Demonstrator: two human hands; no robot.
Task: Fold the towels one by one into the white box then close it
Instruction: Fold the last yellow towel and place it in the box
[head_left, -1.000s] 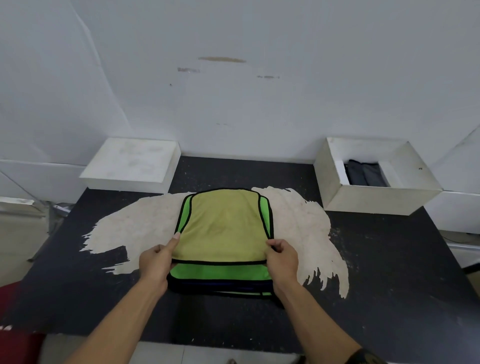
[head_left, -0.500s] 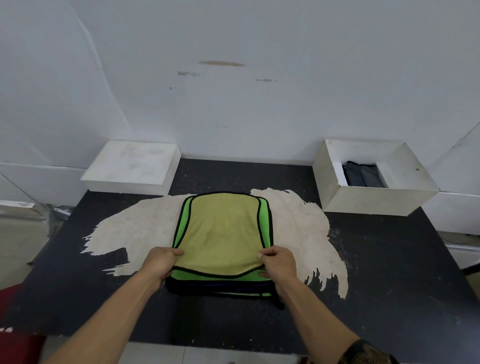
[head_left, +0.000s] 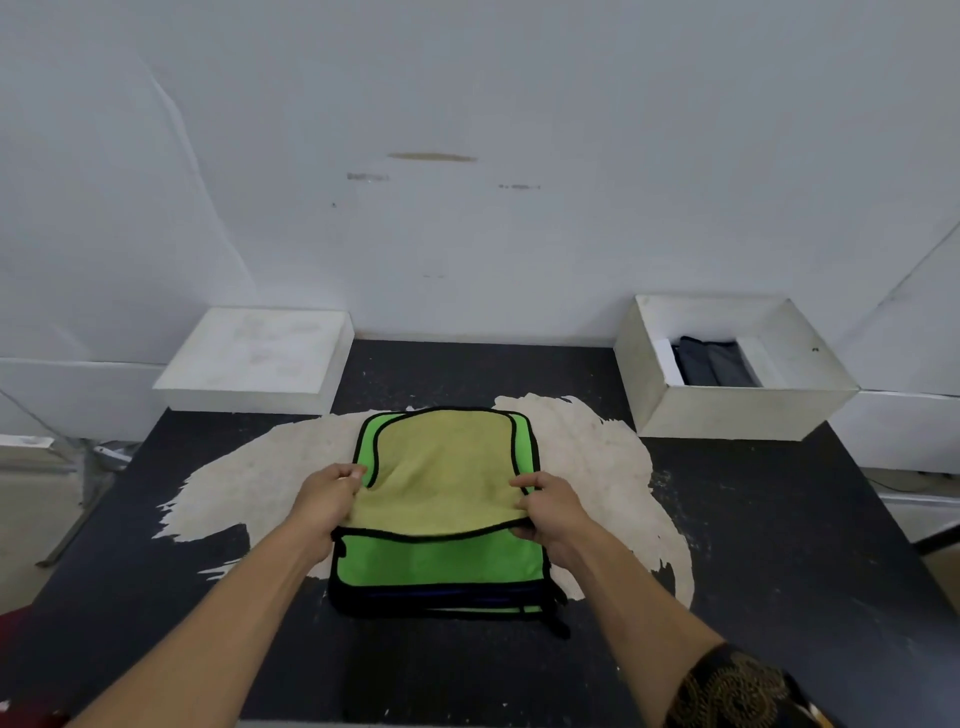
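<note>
You are at the fold of the top towel. Your left hand (head_left: 327, 499) and right hand (head_left: 550, 506) each pinch a near corner of the yellow towel (head_left: 447, 467), fingers curled over its black-trimmed near edge, which is raised off the layer below. The far part of that towel lies flat on the stack of green towels (head_left: 436, 564), which sits mid-table on the pale worn patch (head_left: 597, 457) of the black table (head_left: 779, 545). The white box (head_left: 727, 410) stands open at the far right, well apart from the stack, with dark folded towels (head_left: 714, 364) already inside, so the task looks partly done, with several towels left in the stack. The white lid (head_left: 260, 353) rests at the far left. By my reading, your next move is to carry the near edge up and away to meet the far edge. That calls for both corners to travel level, and for your pinch to hold only the yellow layer, so the green one beneath is not dragged along. After the fold, the towel has to cross to the box on your right.
</note>
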